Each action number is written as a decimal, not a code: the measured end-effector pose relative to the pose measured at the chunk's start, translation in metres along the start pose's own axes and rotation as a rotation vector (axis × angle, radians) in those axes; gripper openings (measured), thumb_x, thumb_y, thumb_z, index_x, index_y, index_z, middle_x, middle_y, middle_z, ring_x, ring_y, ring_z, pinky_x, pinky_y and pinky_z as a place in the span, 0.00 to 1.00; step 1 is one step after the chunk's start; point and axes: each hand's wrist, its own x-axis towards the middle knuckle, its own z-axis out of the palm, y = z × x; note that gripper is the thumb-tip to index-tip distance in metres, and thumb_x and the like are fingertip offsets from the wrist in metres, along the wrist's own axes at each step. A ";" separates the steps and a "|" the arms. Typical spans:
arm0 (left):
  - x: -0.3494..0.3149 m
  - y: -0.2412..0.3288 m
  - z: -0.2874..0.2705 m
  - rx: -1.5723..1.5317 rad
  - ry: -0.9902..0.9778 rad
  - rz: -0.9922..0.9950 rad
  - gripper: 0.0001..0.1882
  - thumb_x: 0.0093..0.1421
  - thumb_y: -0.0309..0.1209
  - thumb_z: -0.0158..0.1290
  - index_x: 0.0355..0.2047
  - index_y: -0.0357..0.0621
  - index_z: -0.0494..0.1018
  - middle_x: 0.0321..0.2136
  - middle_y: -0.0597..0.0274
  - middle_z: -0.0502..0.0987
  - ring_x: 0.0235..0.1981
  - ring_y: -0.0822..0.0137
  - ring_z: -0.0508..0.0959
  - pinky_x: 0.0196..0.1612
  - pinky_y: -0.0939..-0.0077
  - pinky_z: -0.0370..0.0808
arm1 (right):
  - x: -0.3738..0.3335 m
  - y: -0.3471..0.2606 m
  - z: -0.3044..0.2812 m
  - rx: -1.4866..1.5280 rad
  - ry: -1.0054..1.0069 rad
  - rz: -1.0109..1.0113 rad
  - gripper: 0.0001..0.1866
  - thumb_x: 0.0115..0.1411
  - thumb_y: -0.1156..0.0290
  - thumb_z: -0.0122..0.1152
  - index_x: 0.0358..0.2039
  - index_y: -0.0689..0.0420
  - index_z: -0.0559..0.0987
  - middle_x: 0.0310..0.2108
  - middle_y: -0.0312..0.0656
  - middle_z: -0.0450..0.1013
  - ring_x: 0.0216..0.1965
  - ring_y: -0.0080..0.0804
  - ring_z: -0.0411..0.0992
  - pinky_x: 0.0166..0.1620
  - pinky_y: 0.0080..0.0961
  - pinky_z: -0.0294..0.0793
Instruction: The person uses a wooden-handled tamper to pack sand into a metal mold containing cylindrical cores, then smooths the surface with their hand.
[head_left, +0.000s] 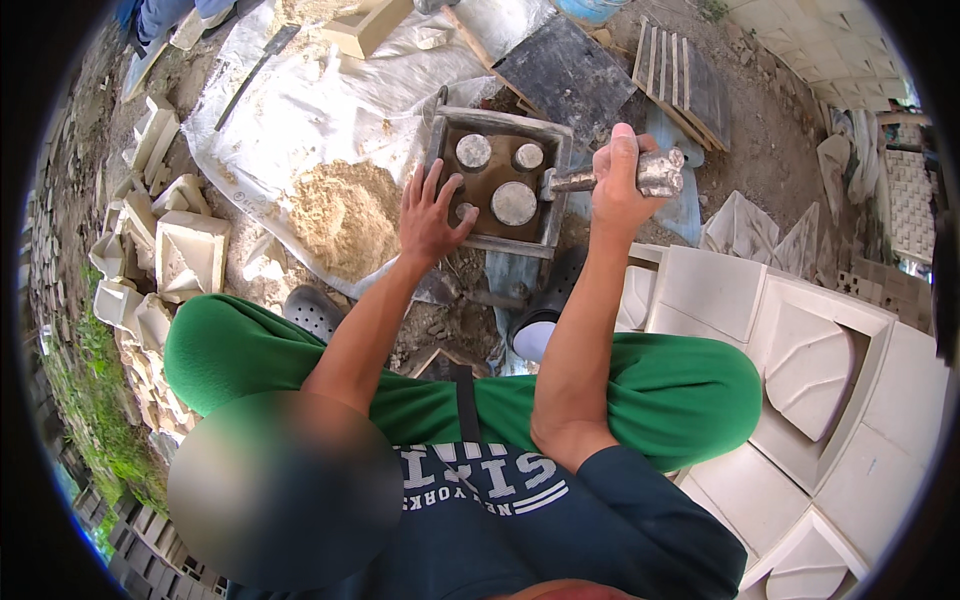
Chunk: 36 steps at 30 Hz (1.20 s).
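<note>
A wooden box mould (560,215) stands in front of me, filled with brown material. Several round, pale-topped plugs of different sizes, such as the large round plug (514,203), stand in it. My left hand (432,222) rests over the box's left side with its fingers spread. Its fingertips are by the smaller plugs, which they partly cover. Held in my right hand (622,180) is a crusted grey hammer-like tool (662,174), with its thick lumpy end to the right. Its other end is at the box's right wall; whether they touch, I cannot tell.
A heap of sandy powder (345,220) lies on a white sheet (300,120) to the left. Pale cast blocks (190,253) are piled farther left, and large pale moulded blocks (710,290) stand at my right. Beyond the box are a dark board (565,75) and a slatted wooden panel (685,85).
</note>
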 end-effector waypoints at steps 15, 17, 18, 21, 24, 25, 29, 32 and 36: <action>0.005 0.004 -0.004 -0.033 -0.007 -0.002 0.30 0.52 0.48 0.57 0.54 0.55 0.68 0.64 0.57 0.57 0.65 0.46 0.54 0.63 0.49 0.55 | 0.018 -0.013 0.004 0.157 -0.032 -0.114 0.12 0.56 0.77 0.60 0.18 0.58 0.69 0.16 0.33 0.65 0.16 0.16 0.61 0.19 0.15 0.57; 0.003 0.002 -0.003 -0.048 -0.013 -0.024 0.30 0.53 0.47 0.57 0.55 0.55 0.67 0.64 0.56 0.57 0.65 0.45 0.53 0.64 0.50 0.55 | 0.013 0.016 0.010 0.008 0.037 -0.108 0.13 0.56 0.78 0.59 0.18 0.57 0.67 0.16 0.31 0.62 0.16 0.16 0.59 0.19 0.15 0.56; 0.002 0.002 -0.004 -0.032 -0.032 -0.037 0.30 0.53 0.46 0.57 0.56 0.55 0.66 0.64 0.55 0.57 0.65 0.45 0.53 0.64 0.51 0.55 | 0.015 0.012 0.012 0.011 0.038 -0.109 0.13 0.56 0.78 0.59 0.18 0.57 0.67 0.16 0.31 0.62 0.16 0.16 0.59 0.19 0.15 0.56; -0.004 -0.001 -0.005 -0.031 -0.044 -0.042 0.30 0.53 0.46 0.57 0.56 0.55 0.66 0.64 0.55 0.57 0.65 0.45 0.54 0.64 0.51 0.55 | 0.015 -0.003 0.012 0.092 0.012 -0.048 0.14 0.56 0.79 0.58 0.17 0.56 0.65 0.14 0.30 0.61 0.15 0.16 0.57 0.17 0.17 0.53; 0.002 0.003 -0.007 -0.038 -0.002 -0.008 0.30 0.53 0.46 0.57 0.56 0.55 0.66 0.64 0.55 0.57 0.65 0.44 0.54 0.64 0.52 0.56 | 0.007 -0.030 0.001 0.054 -0.028 -0.136 0.15 0.58 0.76 0.55 0.16 0.55 0.63 0.11 0.32 0.59 0.12 0.19 0.55 0.17 0.20 0.53; 0.001 0.003 -0.005 -0.044 -0.003 -0.008 0.30 0.53 0.46 0.57 0.56 0.55 0.66 0.64 0.55 0.57 0.65 0.44 0.54 0.64 0.52 0.56 | 0.005 -0.028 -0.004 0.084 -0.022 -0.106 0.13 0.57 0.77 0.55 0.18 0.56 0.65 0.12 0.32 0.60 0.13 0.18 0.56 0.17 0.21 0.53; -0.002 0.001 -0.003 -0.052 -0.018 -0.017 0.30 0.54 0.48 0.56 0.56 0.54 0.67 0.64 0.57 0.57 0.65 0.45 0.54 0.64 0.51 0.55 | -0.008 -0.007 0.006 -0.044 0.070 0.046 0.13 0.56 0.78 0.59 0.19 0.57 0.66 0.16 0.30 0.63 0.15 0.15 0.60 0.19 0.15 0.57; -0.001 -0.004 -0.004 -0.031 -0.006 -0.017 0.30 0.54 0.48 0.56 0.56 0.55 0.65 0.64 0.57 0.57 0.65 0.44 0.53 0.64 0.52 0.55 | -0.022 -0.014 0.008 0.069 0.057 0.003 0.14 0.56 0.78 0.60 0.19 0.56 0.65 0.17 0.32 0.65 0.16 0.15 0.62 0.19 0.15 0.58; -0.002 -0.002 -0.004 -0.045 -0.042 -0.037 0.30 0.55 0.49 0.55 0.57 0.55 0.65 0.65 0.57 0.56 0.66 0.44 0.51 0.64 0.50 0.54 | -0.034 -0.009 0.003 0.057 0.085 0.016 0.13 0.55 0.78 0.59 0.19 0.56 0.65 0.18 0.31 0.64 0.17 0.15 0.61 0.19 0.15 0.58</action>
